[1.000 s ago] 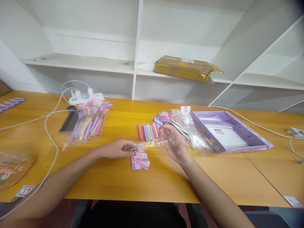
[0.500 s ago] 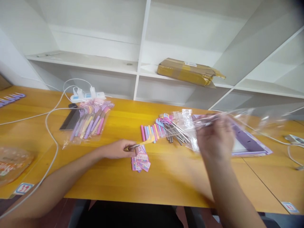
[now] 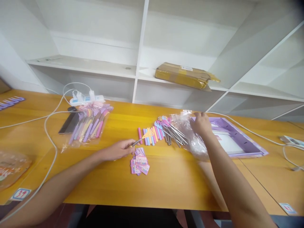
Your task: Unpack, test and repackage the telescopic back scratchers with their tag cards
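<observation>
My left hand (image 3: 122, 149) is closed around a small back scratcher (image 3: 144, 136) with a yellow claw head and a metal rod. Its head points right, over a row of pastel handle tubes (image 3: 155, 134). Just below that hand lies a loose pile of pink and purple printed cards (image 3: 140, 163). On the right, my right hand (image 3: 201, 124) is curled at the clear plastic bags (image 3: 198, 144), by the purple box's left side; its fingertips are partly hidden. Between the tubes and the bags lie several metal rods with coloured claw heads (image 3: 173, 129).
A purple open box (image 3: 251, 146) lies at the right. Bagged back scratchers (image 3: 90, 122) rest beside a black object (image 3: 68, 122) and a power strip (image 3: 86, 99). White cables (image 3: 51, 139) cross the left side. A taped carton (image 3: 186, 76) sits on the shelf.
My right hand has moved back and slightly left, and the clear bag stretched out from it now lies crumpled on the pile. The yellow-headed back scratcher has tilted a little upward in my left hand.
</observation>
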Motion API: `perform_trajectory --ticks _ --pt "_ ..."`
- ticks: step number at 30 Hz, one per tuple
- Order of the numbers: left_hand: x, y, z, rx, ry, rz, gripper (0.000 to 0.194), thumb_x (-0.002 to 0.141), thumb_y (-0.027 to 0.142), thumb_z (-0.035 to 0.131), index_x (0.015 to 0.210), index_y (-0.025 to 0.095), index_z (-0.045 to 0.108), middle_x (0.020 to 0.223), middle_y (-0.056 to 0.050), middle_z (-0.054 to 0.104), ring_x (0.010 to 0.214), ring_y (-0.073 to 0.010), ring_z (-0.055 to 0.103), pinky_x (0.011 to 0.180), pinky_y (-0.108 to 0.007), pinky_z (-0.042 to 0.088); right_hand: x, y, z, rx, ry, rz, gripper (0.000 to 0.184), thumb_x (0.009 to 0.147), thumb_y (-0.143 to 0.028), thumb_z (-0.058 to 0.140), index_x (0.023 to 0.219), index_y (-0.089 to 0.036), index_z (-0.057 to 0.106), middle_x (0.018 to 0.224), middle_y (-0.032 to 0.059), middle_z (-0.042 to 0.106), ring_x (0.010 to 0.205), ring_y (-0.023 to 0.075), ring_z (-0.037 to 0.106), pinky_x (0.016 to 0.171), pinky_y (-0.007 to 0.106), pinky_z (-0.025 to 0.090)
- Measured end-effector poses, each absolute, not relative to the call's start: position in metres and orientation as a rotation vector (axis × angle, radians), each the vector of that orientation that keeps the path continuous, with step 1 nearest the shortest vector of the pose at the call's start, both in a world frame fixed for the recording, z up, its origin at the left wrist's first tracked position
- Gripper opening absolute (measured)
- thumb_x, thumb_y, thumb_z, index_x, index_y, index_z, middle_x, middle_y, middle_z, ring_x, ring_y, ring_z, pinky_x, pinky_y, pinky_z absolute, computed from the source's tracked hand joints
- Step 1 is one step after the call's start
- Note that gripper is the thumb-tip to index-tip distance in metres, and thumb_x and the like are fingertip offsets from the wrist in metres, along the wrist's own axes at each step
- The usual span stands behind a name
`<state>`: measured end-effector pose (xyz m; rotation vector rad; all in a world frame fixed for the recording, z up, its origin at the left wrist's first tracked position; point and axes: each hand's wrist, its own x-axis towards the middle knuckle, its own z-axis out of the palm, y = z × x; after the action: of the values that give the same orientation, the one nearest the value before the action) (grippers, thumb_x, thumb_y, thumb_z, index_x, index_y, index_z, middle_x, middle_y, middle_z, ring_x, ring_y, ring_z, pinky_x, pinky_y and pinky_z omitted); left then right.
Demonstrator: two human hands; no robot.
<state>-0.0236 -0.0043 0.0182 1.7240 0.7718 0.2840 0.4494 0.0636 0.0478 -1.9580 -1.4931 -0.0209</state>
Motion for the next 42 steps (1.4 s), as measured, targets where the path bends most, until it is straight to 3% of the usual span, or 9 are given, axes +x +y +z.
perform_trajectory --ticks 3,6,10,15,18,21,27,33,42 --pt "-0.023 -0.005 0.013 1.748 0.741 0.359 0.049 0.108 0.049 0.049 0.148 0.021 0.047 0.099 -0.001 0.063 0.067 -0.0114 0.05 0.063 -0.024 0.045 0.422 0.04 0.05 -1.833 -1.584 -0.165 0.033 0.092 -0.028 0.062 0.121 -0.012 0.062 0.117 0.0213 0.065 0.102 0.029 0.061 0.091 0.041 0.047" --pt "-0.02 -0.013 0.016 1.862 0.715 0.443 0.053 0.111 0.045 0.042 0.159 0.022 0.033 0.108 -0.006 0.07 0.086 -0.0168 0.064 0.08 -0.03 0.053 0.358 -0.005 0.05 -1.508 -2.071 0.367 0.033 0.094 -0.049 0.07 0.108 -0.02 0.064 0.088 0.0045 0.067 0.076 0.0199 0.058 0.071 0.03 0.046" --pt "-0.011 -0.036 0.021 2.237 0.709 0.352 0.043 0.11 0.038 0.047 0.149 0.021 0.044 0.127 -0.014 0.072 0.113 -0.0259 0.07 0.096 -0.04 0.055 0.259 -0.063 0.031 -1.021 -2.368 0.881 0.037 0.1 -0.058 0.066 0.097 -0.021 0.07 0.087 0.0023 0.069 0.075 0.0161 0.059 0.07 0.027 0.043" --pt "-0.001 -0.054 0.018 2.821 0.775 0.406 0.009 0.101 0.025 0.056 0.104 0.018 0.059 0.096 -0.012 0.072 0.089 -0.0271 0.07 0.078 -0.038 0.056 0.209 -0.085 0.002 -1.061 -2.087 1.066 0.061 0.111 -0.062 0.033 0.073 -0.021 0.057 0.071 0.0015 0.058 0.067 0.0142 0.048 0.066 0.029 0.038" --pt "0.001 -0.053 0.017 3.059 0.732 0.526 0.014 0.102 0.019 0.048 0.093 0.019 0.057 0.083 -0.01 0.069 0.076 -0.0255 0.068 0.07 -0.037 0.054 0.205 -0.087 -0.003 -1.027 -1.714 1.436 0.068 0.104 -0.076 0.036 0.061 -0.023 0.039 0.057 -0.0037 0.037 0.058 0.0125 0.036 0.057 0.029 0.031" --pt "0.0 -0.052 0.013 3.103 0.773 0.546 0.017 0.106 0.022 0.044 0.1 0.017 0.059 0.081 -0.011 0.071 0.071 -0.0255 0.07 0.063 -0.034 0.053 0.199 -0.089 0.002 -0.974 -1.478 1.661 0.07 0.097 -0.081 0.049 0.059 -0.025 0.031 0.054 -0.0076 0.026 0.054 0.0099 0.024 0.053 0.028 0.023" --pt "-0.001 -0.055 0.007 2.906 1.014 0.169 0.04 0.104 0.033 0.055 0.14 0.015 0.051 0.075 -0.009 0.075 0.06 -0.0271 0.072 0.054 -0.03 0.051 0.194 -0.101 0.011 -0.969 -1.338 1.671 0.072 0.089 -0.086 0.055 0.06 -0.026 0.028 0.056 -0.008 0.023 0.054 0.0098 0.022 0.052 0.029 0.02" --pt "0.006 -0.054 0.014 2.877 0.962 0.104 0.013 0.103 0.028 0.049 0.108 0.02 0.058 0.068 -0.007 0.068 0.057 -0.0254 0.068 0.055 -0.029 0.049 0.22 -0.118 0.023 -0.974 -1.672 1.427 0.061 0.107 -0.067 0.039 0.064 -0.025 0.033 0.059 -0.004 0.03 0.058 0.013 0.028 0.057 0.032 0.025" --pt "0.01 -0.063 0.018 2.804 0.856 0.057 0.022 0.104 0.03 0.041 0.102 0.022 0.061 0.07 -0.009 0.068 0.061 -0.0267 0.062 0.057 -0.032 0.044 0.234 -0.135 0.033 -0.982 -1.867 1.285 0.055 0.113 -0.055 0.03 0.068 -0.024 0.026 0.064 -0.0044 0.025 0.056 0.0114 0.023 0.056 0.032 0.023"
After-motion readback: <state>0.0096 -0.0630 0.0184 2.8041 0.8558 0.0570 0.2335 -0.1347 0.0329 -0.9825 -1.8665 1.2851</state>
